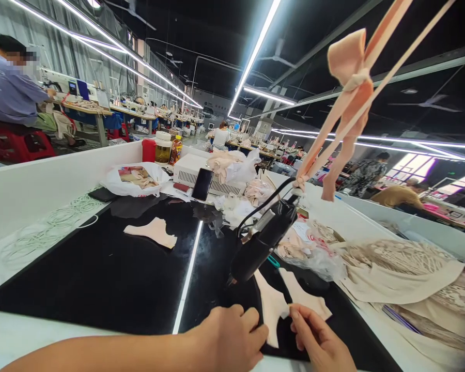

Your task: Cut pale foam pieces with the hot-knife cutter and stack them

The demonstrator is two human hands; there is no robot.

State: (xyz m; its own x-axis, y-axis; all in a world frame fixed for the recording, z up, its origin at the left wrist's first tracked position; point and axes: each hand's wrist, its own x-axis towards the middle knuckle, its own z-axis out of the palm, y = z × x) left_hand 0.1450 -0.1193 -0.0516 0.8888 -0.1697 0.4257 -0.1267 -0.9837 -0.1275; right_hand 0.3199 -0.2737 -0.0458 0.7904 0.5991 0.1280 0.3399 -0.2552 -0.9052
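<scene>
My right hand point(321, 338) pinches the edge of a pale peach cut fabric piece point(272, 305) between thumb and forefinger. My left hand point(230, 336) is closed, its fingers curled beside the lower left edge of that piece; its fingertips are hidden, so I cannot make out what they hold. A second peach fabric piece point(304, 293) lies just beyond my right hand. Farther left on the black board point(112, 279) rests another cut piece point(153, 232). Above my hands hangs a black corded handheld tool point(261, 243) with a narrow tip, tied to peach fabric strips point(349, 98).
Behind the board stand a white vented box point(191, 170), a phone point(202, 184) and a bag of scraps point(135, 178). Beige fabric point(406, 268) is heaped at the right, near a plastic bag point(318, 263). Low white walls point(58, 188) edge the table. A person point(11, 88) sits at far left.
</scene>
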